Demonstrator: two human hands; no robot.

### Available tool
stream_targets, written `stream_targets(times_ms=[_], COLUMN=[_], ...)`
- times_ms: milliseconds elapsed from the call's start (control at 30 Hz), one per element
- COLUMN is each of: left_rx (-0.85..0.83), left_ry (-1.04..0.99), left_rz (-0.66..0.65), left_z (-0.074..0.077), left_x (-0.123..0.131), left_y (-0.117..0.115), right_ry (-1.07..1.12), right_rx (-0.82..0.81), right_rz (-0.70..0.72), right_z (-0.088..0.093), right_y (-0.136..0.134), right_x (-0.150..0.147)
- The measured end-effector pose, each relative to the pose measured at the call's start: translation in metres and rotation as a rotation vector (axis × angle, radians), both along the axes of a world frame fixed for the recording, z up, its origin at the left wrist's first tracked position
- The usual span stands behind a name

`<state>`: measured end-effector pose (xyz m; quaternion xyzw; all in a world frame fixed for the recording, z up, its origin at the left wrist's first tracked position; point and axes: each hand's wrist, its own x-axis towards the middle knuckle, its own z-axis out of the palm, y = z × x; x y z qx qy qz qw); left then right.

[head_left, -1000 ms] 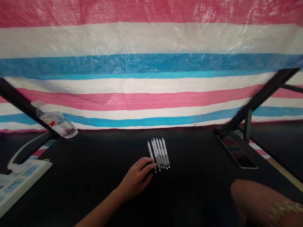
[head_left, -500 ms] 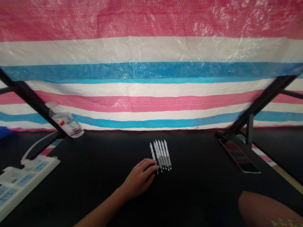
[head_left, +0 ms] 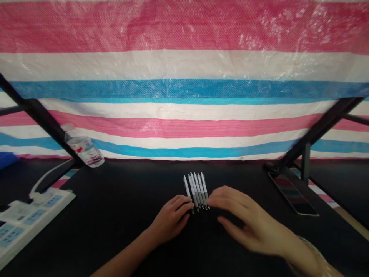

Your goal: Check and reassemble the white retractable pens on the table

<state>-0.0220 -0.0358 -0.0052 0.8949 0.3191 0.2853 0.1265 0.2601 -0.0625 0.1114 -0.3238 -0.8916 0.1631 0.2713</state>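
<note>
The left hand [head_left: 173,217] touches the near end of the leftmost pen [head_left: 187,186]; I cannot tell whether it pinches. The right hand [head_left: 248,219], empty and loosely curved, is just right of the row of six pens [head_left: 198,187], which point near to far. Far left: a clear bottle [head_left: 86,151], contents unclear.

Screened-off workspace: striped tarp [head_left: 173,127], black table [head_left: 129,184]

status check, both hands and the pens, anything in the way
Left hand at leftmost pen; right hand by rightmost pen, contact unclear. Pens side by side on table. Phone off right, power strip off left, neither in the way.
</note>
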Motion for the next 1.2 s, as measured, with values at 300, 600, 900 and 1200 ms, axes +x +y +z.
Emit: stream_targets(times_ms=[300,600,900,1200], left_rx=[-0.071,-0.164,-0.147,-0.147], left_ry=[0.061,0.003,-0.099,-0.344], left_rz=[0.054,-0.02,0.067,0.212], left_z=[-0.001,-0.001,0.0,-0.001], left_x=[0.005,0.002,0.001,-0.006], left_y=[-0.002,0.006,0.004,0.007], right_ry=[-0.073,-0.013,-0.135,-0.297], right_rx=[-0.293,-0.196,-0.018,0.438], right_rz=[-0.098,-0.08,-0.064,0.083], right_z=[-0.108,-0.112,-0.095,-0.108], right_y=[0.046,0.035,0.028,0.016], right_x=[-0.002,-0.021,-0.026,-0.076])
